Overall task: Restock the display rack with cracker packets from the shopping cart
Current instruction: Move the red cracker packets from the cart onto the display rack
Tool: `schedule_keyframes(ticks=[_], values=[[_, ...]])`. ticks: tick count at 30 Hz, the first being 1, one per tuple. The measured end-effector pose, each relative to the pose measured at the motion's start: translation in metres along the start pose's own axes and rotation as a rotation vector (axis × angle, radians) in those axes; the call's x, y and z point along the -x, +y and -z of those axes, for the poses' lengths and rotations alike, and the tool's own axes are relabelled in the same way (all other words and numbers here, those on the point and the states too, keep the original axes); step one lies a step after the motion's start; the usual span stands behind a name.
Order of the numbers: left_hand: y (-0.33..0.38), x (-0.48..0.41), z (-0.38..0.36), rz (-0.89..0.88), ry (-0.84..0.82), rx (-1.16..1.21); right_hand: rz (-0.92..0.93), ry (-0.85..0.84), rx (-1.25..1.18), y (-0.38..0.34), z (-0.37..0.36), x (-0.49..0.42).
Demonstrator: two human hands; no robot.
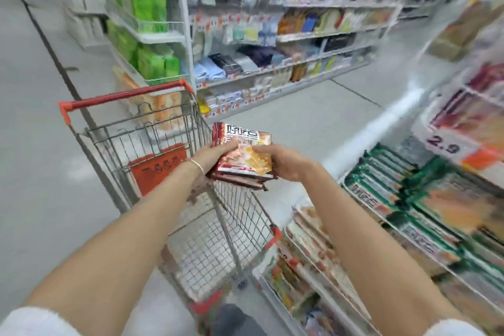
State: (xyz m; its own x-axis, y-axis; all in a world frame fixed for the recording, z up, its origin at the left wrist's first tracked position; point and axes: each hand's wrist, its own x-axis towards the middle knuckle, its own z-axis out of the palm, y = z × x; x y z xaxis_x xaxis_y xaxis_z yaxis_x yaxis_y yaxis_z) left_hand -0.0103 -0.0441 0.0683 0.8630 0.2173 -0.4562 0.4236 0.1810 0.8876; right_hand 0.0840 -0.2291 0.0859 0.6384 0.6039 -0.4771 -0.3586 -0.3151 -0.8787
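Observation:
A small stack of red-and-white cracker packets (242, 154) with pictured crackers is held over the right rim of the shopping cart (152, 128). My left hand (215, 157) grips the stack from its left side, fingers under it. My right hand (283, 162) holds the stack's right edge, thumb on top. The display rack (403, 229) stands at the right, its lower tiers filled with green and red packets. The view is blurred by motion.
The cart has a red handle and a red child-seat flap (158, 169). Across the aisle run long shelves of clothing and packaged goods (272, 63). A price tag reading 2.9 (443, 144) hangs on the rack. Grey floor lies at left.

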Motion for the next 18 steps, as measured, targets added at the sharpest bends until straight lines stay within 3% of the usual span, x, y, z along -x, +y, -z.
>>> schedule_keyframes(ticks=[13,18], values=[[0.139,0.114,-0.272,-0.557,-0.502,-0.279,0.419,0.721,-0.058,-0.052,0.127,0.326],[0.169,0.164,-0.371,-0.771,-0.635,-0.452,0.527,0.862,-0.059,-0.047,0.172,0.429]])
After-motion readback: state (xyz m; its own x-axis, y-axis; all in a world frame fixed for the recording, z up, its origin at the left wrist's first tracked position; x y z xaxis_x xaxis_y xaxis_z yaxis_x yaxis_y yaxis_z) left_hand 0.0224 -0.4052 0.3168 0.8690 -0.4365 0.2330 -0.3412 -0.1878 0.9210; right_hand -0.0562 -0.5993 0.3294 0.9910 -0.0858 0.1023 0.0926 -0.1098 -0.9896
